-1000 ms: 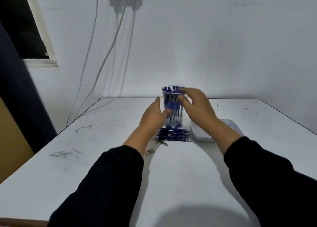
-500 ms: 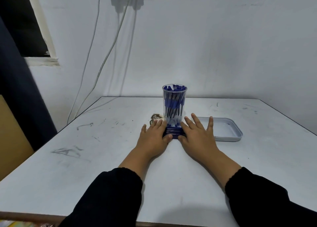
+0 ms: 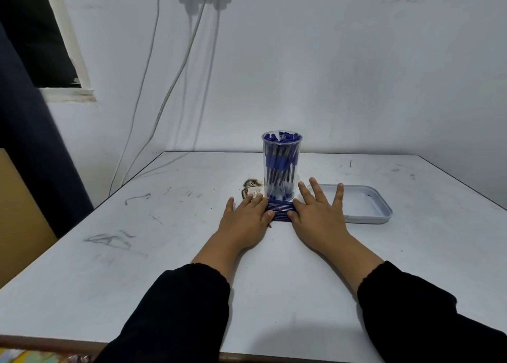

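A clear plastic cup [image 3: 281, 168] full of blue capped pens stands upright in the middle of the white table [image 3: 164, 266]. Just in front of it lies a flat row of several blue pens [image 3: 279, 214]. My left hand [image 3: 245, 218] lies palm down on the table, covering the left ends of that row. My right hand [image 3: 318, 214] lies flat on the right ends, fingers spread and straight. Neither hand grips anything.
A shallow white tray [image 3: 365, 209] sits right of the cup, partly behind my right fingers. A small patterned scrap [image 3: 251, 188] lies left of the cup. Cables [image 3: 164, 96] hang down the wall at the back left. The table's near edge runs along the bottom.
Both hands let go of the cup and came down flat on the table over the ends of the pen row. Since half a second ago they have barely moved.
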`<state>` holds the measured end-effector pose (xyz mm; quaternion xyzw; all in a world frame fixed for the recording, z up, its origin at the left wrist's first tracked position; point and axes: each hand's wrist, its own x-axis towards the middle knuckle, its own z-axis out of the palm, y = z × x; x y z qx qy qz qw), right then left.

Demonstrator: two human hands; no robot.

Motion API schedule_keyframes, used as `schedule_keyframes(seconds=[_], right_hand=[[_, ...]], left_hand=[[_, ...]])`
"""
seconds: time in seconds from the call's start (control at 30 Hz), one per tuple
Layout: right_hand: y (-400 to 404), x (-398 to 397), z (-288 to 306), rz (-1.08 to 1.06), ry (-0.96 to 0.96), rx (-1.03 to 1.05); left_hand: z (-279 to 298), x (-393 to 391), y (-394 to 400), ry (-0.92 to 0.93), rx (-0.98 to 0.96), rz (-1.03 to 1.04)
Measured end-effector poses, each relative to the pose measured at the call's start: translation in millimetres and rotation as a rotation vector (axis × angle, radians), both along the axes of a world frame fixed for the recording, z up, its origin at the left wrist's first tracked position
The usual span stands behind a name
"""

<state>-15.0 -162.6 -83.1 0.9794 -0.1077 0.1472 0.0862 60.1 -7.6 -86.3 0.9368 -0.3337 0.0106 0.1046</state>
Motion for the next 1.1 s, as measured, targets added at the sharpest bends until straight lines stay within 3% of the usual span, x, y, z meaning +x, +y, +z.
schedule_keyframes(seconds=[1.1], right_hand=[[-2.2,-4.9,-1.9,0.018,-0.017,0.093]], left_hand=[[0.0,-5.9,1.4,-0.042,-0.062,0.008]])
